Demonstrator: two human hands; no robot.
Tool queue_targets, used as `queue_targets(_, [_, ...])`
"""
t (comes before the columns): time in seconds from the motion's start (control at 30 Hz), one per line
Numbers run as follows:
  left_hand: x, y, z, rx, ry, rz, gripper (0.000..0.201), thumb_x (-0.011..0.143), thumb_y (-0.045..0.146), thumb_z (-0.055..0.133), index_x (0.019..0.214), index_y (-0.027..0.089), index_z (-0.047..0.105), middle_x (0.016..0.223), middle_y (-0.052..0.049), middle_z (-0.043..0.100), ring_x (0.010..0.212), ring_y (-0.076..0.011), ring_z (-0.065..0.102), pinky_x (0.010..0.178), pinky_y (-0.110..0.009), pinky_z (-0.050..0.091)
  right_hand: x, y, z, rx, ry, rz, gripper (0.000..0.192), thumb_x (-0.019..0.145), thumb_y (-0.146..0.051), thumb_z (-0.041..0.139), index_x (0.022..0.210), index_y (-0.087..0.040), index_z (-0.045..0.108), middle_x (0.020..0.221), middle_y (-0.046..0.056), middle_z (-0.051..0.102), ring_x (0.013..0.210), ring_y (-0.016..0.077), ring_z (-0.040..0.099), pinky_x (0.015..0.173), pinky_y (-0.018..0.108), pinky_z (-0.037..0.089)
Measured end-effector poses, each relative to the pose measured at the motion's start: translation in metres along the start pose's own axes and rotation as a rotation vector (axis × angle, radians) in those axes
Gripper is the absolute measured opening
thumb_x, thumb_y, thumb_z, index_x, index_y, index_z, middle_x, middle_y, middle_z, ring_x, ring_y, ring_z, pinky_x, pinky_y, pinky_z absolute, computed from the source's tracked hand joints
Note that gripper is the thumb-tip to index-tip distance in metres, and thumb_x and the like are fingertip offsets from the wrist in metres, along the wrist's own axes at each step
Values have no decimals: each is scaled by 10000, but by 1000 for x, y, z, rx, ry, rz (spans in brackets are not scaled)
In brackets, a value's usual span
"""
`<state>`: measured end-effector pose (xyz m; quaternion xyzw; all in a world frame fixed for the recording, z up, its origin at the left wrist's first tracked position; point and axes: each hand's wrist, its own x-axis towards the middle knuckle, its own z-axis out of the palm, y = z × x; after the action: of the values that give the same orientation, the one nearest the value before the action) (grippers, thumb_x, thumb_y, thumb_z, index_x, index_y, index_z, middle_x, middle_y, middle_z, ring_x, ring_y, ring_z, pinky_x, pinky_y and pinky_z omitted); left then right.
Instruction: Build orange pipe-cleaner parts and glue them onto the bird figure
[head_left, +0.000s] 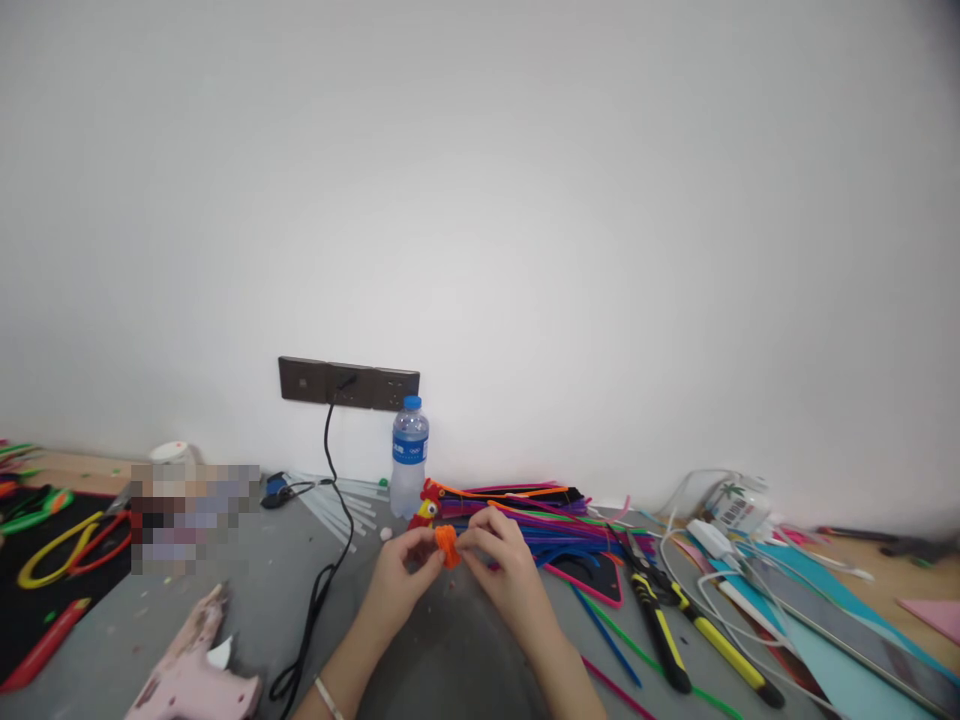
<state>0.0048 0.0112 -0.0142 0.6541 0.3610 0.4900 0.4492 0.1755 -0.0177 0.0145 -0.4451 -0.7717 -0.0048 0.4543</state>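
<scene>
Orange fuzz marks the small orange piece (447,545), which looks like coiled pipe cleaner, though it is too small to be sure of its shape. It sits just above the grey table (450,660), pinched from both sides: the left hand (397,580) closes thumb and fingertips on its left edge, and the right hand (506,565) curls its fingers over the right edge, so the two hands nearly meet around it. A thin bracelet (328,697) circles the left wrist. Just behind the hands stands a small red and yellow figure (425,508), beside a water bottle (409,458) with a blue cap. A heap of coloured pipe cleaners (525,505) lies against the wall to the right of the bottle. A black cable (322,590) runs down from the dark wall socket strip (349,383) across the table. Near the lower left lies a pink glue gun (191,670). To the right of the hands lie black and yellow handled pliers (675,630).
</scene>
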Motion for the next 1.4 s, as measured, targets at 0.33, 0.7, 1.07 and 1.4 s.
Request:
queue_targets(0.33, [1, 1, -1, 64, 18, -9, 169, 743, 234, 632, 836, 145, 741, 761, -63, 750, 676, -203, 634, 630, -261, 475, -1, 0, 0, -23, -62, 28, 157, 870, -129, 569, 803, -219, 679, 793, 26, 545, 764, 177, 542, 675, 278, 413])
queue_targets(0.7, [7, -13, -5, 43, 61, -95, 185, 698, 294, 642, 778, 140, 705, 688, -41, 703, 649, -197, 614, 608, -262, 452, -6, 39, -23, 100, 180, 293, 226, 916, -306, 480, 904, -188, 672, 817, 69, 640, 699, 197, 581, 673, 318, 480])
queue_targets(1.07, [-2, 1, 5, 187, -136, -152, 92, 695, 236, 603, 697, 147, 628, 631, 3, 582, 556, -136, 485, 529, -231, 348, -22, 79, -29, 70, 204, 497, 248, 804, -371, 521, 872, -190, 676, 872, 97, 710, 823, 265, 638, 804, 403, 484])
queue_targets(1.4, [-3, 7, 7, 192, -120, -123, 72, 707, 231, 611, 678, 166, 620, 603, 19, 571, 552, -141, 481, 531, -230, 333, -27, 54, -25, 236, -366, 696, 104, 661, -238, 701, 671, -166, 627, 503, -65, 474, 482, 112, 416, 485, 229, 275])
